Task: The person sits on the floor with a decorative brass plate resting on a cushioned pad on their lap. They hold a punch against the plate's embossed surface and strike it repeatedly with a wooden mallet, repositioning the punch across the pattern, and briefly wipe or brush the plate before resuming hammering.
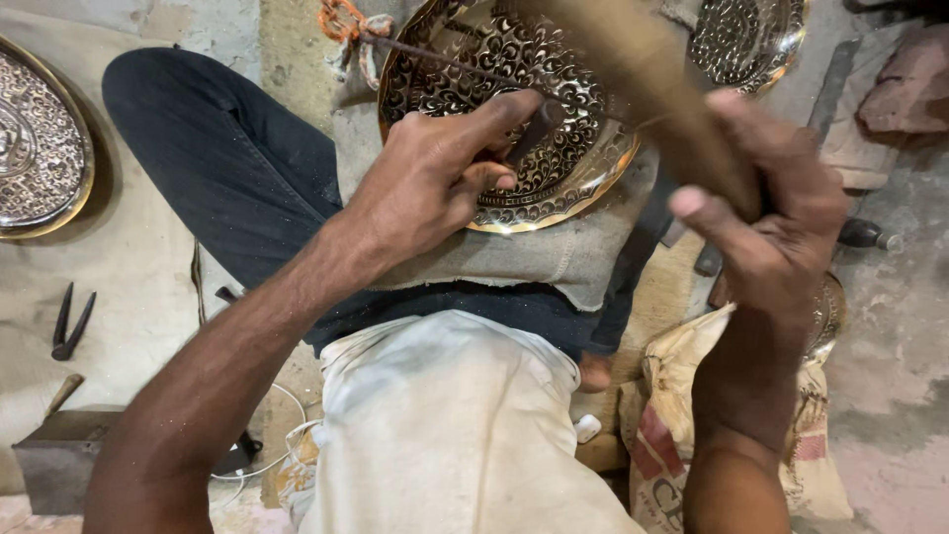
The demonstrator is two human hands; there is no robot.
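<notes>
While the person sits on the floor with one leg in dark trousers [213, 158] folded across the view, the left hand [435, 173] rests on an ornate brass plate [554, 129] whose surface is covered with fine scrolling floral relief. This plate lies tilted on a grey cloth pad [554, 252] over the lap. The left fingers are closed narrowly round a short dark punch or chisel [534, 129], its tip set against the patterned face near the plate's middle, with the index finger stretched along the tool. The right hand [771, 227] is raised above and to the right of the plate, gripping the handle of a wooden mallet [643, 74] firmly in a closed fist; the mallet head is blurred and its exact shape cannot be told. A thin rod with an orange twisted loop [341, 20] lies across the plate's upper left edge. A white cloth [445, 415] covers the near leg. A second embossed plate [40, 143] sits on the floor at far left, and a third [746, 35] shows at the top right. Dark pliers [71, 321] lie on the floor at left, near a small metal block [59, 455] with a wooden handle beside it. A printed sack [732, 415] rests at lower right under the right forearm.
</notes>
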